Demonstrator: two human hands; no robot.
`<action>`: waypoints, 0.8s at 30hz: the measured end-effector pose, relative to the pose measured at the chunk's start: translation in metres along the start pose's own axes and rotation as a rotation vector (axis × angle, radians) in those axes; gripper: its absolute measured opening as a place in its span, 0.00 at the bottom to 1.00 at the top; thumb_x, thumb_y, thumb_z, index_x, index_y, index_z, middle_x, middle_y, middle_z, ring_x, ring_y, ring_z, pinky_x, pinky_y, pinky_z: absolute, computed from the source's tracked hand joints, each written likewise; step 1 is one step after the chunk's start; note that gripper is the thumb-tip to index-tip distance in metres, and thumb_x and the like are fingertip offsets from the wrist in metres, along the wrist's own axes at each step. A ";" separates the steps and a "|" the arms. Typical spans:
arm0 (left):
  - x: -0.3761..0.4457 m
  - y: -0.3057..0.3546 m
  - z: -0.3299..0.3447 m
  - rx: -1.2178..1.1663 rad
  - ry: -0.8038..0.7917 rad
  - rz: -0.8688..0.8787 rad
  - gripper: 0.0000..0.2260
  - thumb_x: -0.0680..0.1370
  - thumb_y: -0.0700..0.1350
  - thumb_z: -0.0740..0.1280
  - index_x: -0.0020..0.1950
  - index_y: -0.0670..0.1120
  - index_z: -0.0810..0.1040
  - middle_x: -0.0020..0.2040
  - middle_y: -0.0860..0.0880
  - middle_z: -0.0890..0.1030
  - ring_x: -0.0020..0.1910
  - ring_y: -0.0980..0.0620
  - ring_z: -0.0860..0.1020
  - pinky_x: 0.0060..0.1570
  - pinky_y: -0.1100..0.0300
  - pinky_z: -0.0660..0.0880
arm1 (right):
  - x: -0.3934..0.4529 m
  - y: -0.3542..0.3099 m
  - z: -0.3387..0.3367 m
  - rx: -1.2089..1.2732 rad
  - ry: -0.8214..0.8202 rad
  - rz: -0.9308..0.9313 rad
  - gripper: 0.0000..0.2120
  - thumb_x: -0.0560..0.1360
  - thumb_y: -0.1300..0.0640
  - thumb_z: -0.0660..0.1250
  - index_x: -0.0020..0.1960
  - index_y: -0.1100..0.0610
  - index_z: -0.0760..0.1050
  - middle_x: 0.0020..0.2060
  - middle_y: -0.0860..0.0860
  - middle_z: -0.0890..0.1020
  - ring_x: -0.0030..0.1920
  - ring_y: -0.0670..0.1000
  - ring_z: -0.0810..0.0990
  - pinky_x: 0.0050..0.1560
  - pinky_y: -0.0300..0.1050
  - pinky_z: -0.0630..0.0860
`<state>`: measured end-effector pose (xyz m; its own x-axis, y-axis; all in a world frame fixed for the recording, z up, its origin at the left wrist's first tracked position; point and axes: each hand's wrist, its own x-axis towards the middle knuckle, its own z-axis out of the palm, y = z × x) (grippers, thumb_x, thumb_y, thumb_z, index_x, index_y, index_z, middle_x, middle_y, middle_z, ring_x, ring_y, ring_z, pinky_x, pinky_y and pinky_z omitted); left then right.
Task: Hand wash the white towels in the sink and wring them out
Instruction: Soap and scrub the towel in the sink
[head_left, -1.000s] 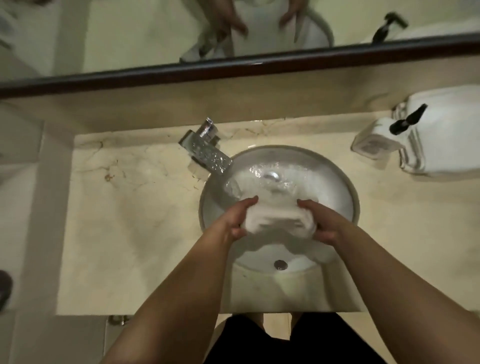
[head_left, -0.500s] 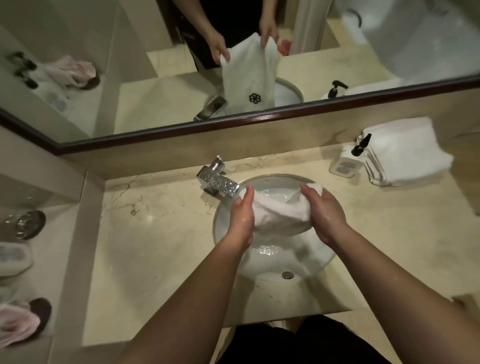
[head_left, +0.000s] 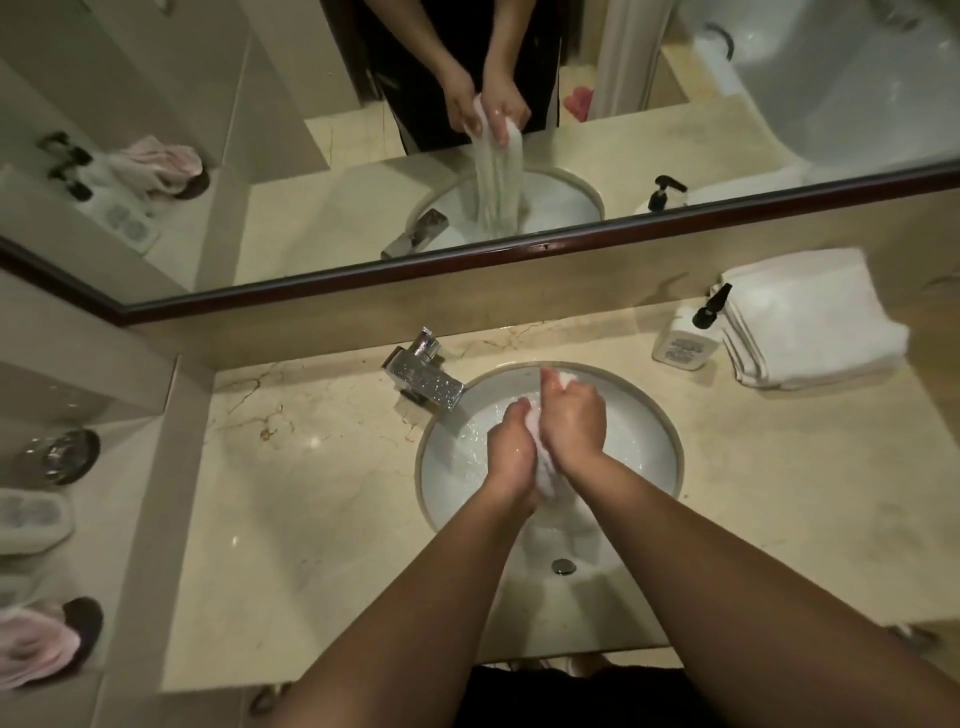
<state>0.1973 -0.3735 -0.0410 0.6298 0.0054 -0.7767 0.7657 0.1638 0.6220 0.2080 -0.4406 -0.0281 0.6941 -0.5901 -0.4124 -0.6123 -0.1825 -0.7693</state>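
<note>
you have the white towel (head_left: 537, 470) gathered lengthwise into a thick rope and held upright over the sink (head_left: 667, 441), so whatever you squeeze out should fall back into the bowl and not onto the counter (head_left: 322, 499); your left hand (head_left: 511, 457) is wrapped round the lower part with fingers curled tight on the cloth, and your right hand (head_left: 574, 418) grasps it just above, fingers clenched round the bunch with a small white tuft showing past the fingertips (head_left: 551, 378); the two hands touch each other, stacked, which looks like the set-up for a twist in opposite directions; the mirror (head_left: 727, 130) shows the rest of the towel hanging straight down from your fists into the basin, its tail reaching the bowl; from above that tail is mostly hidden under your forearms; the faucet (head_left: 426, 376) points in from the back left and the bowl surface looks wet, though whether water is running cannot be told; i'd judge this to be the wringing step on this one piece, with more to go, since a folded stack of white towels (head_left: 815, 322) sits on the counter to your right, just beside the soap bottle (head_left: 685, 343), well apart from the sink and apparently dry; keep the grip over the bowl's middle so drips don't reach that stack
</note>
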 end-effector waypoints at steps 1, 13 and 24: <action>0.003 0.000 0.002 -0.019 0.019 -0.009 0.15 0.83 0.51 0.61 0.45 0.42 0.80 0.41 0.41 0.83 0.37 0.46 0.82 0.41 0.58 0.76 | 0.001 0.002 0.001 0.001 -0.023 0.020 0.22 0.82 0.44 0.61 0.41 0.60 0.77 0.41 0.59 0.83 0.45 0.61 0.82 0.42 0.46 0.72; 0.020 0.000 0.010 -0.031 0.018 -0.026 0.24 0.81 0.59 0.60 0.63 0.41 0.80 0.55 0.40 0.85 0.54 0.43 0.84 0.58 0.50 0.79 | 0.010 -0.006 0.000 0.079 -0.079 0.121 0.21 0.81 0.44 0.62 0.43 0.61 0.79 0.44 0.61 0.84 0.46 0.61 0.83 0.43 0.47 0.74; 0.020 0.006 0.014 -0.049 0.025 -0.024 0.27 0.74 0.65 0.65 0.55 0.42 0.81 0.47 0.43 0.85 0.49 0.48 0.83 0.53 0.54 0.78 | 0.004 -0.005 -0.005 0.113 -0.131 0.077 0.21 0.79 0.44 0.64 0.37 0.61 0.76 0.36 0.57 0.82 0.40 0.60 0.82 0.42 0.50 0.75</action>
<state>0.2165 -0.3860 -0.0514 0.6074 0.0250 -0.7940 0.7730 0.2120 0.5979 0.2118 -0.4459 -0.0237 0.6949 -0.4900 -0.5264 -0.6239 -0.0467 -0.7801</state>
